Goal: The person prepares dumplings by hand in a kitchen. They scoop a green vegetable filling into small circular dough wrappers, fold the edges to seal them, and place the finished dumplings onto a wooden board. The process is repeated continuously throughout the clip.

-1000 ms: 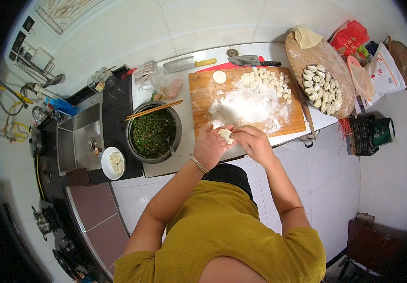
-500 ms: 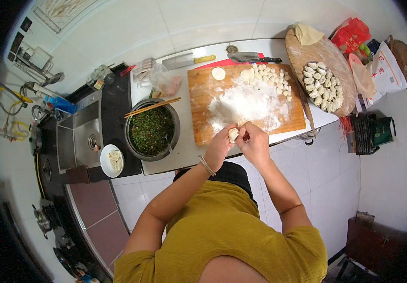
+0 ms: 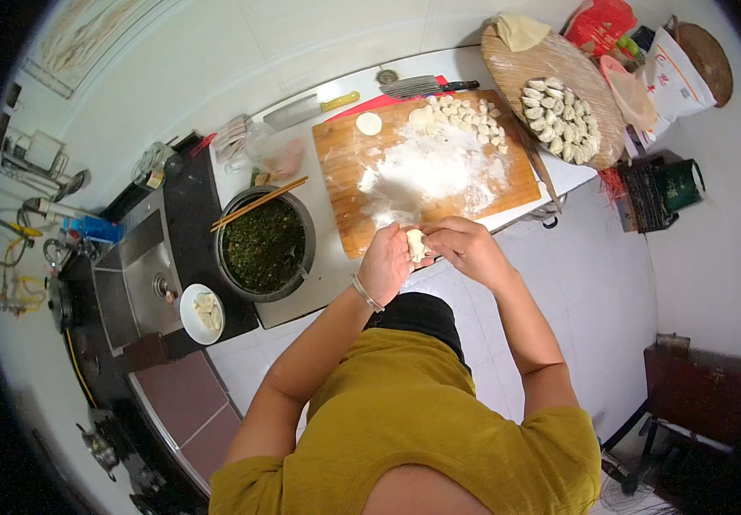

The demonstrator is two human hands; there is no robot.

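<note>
A pale dumpling (image 3: pixel 417 246) sits between my two hands, just off the near edge of the floury wooden board (image 3: pixel 340 206). My left hand (image 3: pixel 386 262) is closed around its left side. From the right, the fingers of my right hand (image 3: pixel 471 249) press on the dumpling's edge. On the board lie a heap of flour (image 3: pixel 430 172), a round wrapper (image 3: pixel 368 124) and several small dough pieces (image 3: pixel 465 112). Left of the board stands a pot of chopped green filling (image 3: pixel 263 245), with chopsticks (image 3: pixel 259 204) across its rim.
Finished dumplings fill a plate (image 3: pixel 561 120) on a round wooden board (image 3: pixel 508 69) at the right. A rolling pin (image 3: pixel 542 172) lies along the board's right side. Behind it are a cleaver (image 3: pixel 293 112) and another knife (image 3: pixel 413 87). A white bowl (image 3: pixel 202 314) stands near the sink (image 3: pixel 143 266).
The view has turned and shifted slightly, so the counter sits tilted and further left. Both hands still hold the dumpling; my right fingers have shifted along its edge.
</note>
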